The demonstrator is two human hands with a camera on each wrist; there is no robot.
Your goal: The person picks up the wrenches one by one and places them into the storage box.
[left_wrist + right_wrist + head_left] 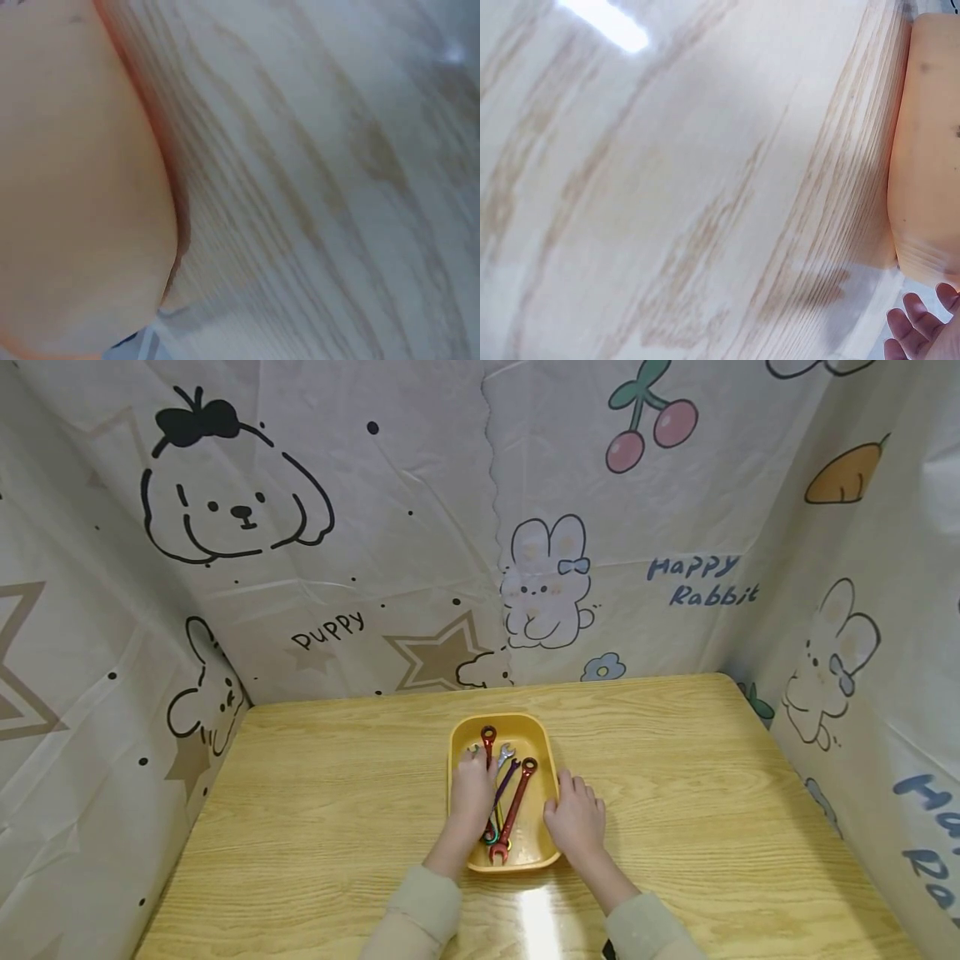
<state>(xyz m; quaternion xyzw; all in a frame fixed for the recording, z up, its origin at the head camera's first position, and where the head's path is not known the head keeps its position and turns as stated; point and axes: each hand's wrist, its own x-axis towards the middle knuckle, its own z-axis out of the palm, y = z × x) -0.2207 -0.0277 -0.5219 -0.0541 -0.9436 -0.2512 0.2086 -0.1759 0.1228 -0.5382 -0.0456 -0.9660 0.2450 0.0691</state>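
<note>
A yellow tray holds several wrenches in the head view. My left hand reaches in over its left side, fingertips pointing down, partly covering a red ratcheting wrench. A small wrench end peeks out just past those fingertips; whether they pinch it I cannot tell. Right of this hand lie a silver wrench, a purple one and another red wrench. At the right rim, my right hand rests with its thumb over the edge and fingers loosely extended. Its fingertips show in the right wrist view.
Under the tray is a wood-grain table, with a bright light reflection near its front. A printed cloth surrounds the back and both sides. The tray's outer wall fills the left of the left wrist view.
</note>
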